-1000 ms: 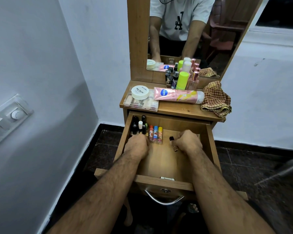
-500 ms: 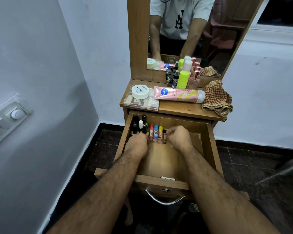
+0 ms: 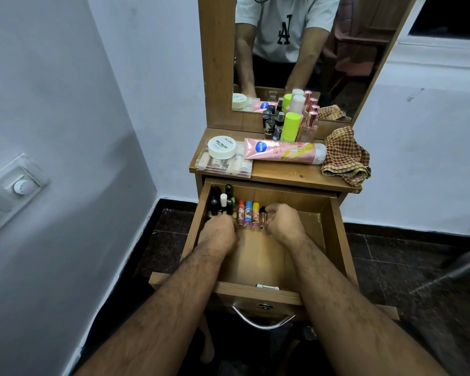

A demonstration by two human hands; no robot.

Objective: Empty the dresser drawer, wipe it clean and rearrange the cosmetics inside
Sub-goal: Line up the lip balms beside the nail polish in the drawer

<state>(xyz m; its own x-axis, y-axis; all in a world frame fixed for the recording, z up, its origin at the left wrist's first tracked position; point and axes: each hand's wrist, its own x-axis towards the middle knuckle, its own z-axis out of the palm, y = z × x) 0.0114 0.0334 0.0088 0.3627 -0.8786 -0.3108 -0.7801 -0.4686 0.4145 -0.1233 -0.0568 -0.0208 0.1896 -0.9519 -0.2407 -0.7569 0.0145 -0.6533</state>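
The wooden dresser drawer (image 3: 334,234) is pulled out. At its back left stand several dark nail polish bottles (image 3: 222,203), and beside them lie three lip balm sticks (image 3: 248,216) in red, blue and yellow. My right hand (image 3: 282,222) pinches a small black-capped tube (image 3: 262,218) laid at the right end of that row. My left hand (image 3: 219,234) rests curled in front of the dark bottles; what its fingers touch is hidden.
On the dresser top (image 3: 288,175) lie a clear case with a white nail polish jar (image 3: 221,147), a pink Vaseline tube (image 3: 284,151), several bottles (image 3: 291,126) and a checked cloth (image 3: 346,156). A mirror stands behind. The drawer's right half and front show bare wood.
My right hand carried the small black-capped tube left and back from the drawer's middle to the end of the lip balm row. My left hand stayed put.
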